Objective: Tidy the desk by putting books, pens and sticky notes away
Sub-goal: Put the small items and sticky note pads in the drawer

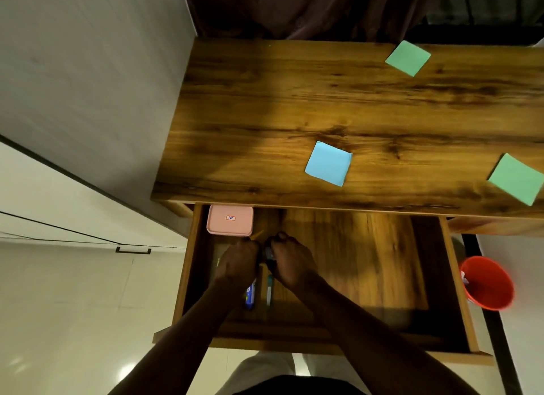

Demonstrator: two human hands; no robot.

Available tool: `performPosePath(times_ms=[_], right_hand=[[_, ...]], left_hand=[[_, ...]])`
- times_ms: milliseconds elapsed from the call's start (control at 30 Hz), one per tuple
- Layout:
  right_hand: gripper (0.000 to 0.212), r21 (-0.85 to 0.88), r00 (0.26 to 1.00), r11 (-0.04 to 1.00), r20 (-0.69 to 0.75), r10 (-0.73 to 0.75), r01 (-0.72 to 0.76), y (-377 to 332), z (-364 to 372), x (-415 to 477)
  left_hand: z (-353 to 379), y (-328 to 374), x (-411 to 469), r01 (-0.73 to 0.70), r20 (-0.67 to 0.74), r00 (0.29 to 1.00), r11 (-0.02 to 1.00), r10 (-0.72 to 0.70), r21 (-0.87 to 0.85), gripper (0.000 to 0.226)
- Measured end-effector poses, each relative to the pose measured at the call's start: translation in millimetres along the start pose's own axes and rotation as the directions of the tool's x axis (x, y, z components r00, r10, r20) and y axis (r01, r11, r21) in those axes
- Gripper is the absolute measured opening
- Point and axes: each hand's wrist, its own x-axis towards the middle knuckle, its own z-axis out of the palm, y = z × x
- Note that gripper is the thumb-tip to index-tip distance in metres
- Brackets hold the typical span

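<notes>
Both of my hands are inside the open wooden drawer (459, 280) below the desk top (294, 100). My left hand (240, 262) and my right hand (290, 263) are close together with curled fingers over several pens (268, 290) lying in the drawer's left part. A small dark object shows between the fingertips; what each hand holds is hidden. On the desk lie a blue sticky note (328, 163) near the front edge, a green sticky note (407, 58) at the back and another green sticky note (516, 179) at the right.
A pink lidded box (230, 220) sits in the drawer's back left corner. A red bucket (487, 282) stands on the floor to the right of the drawer. White cabinet doors and tiled floor are on the left, and a dark curtain hangs behind the desk.
</notes>
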Motion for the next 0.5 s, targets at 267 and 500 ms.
performPosePath(times_ms=[267,500], right_hand=[[0.05,0.134,0.997,0.988,0.005,0.078,-0.078,7.0,-17.0,-12.6],[0.041,0.411,0.934,0.883,-0.169,0.316,-0.225,29.7,-61.5,-43.5]], left_hand=[[-13.0,0.7,-18.5,-0.03,-0.109,0.994,0.993,0.018,-0.111,0.03],[-65.2,25.2,-14.5,-0.165,-0.214,0.968,0.973,0.128,-0.164,0.021]])
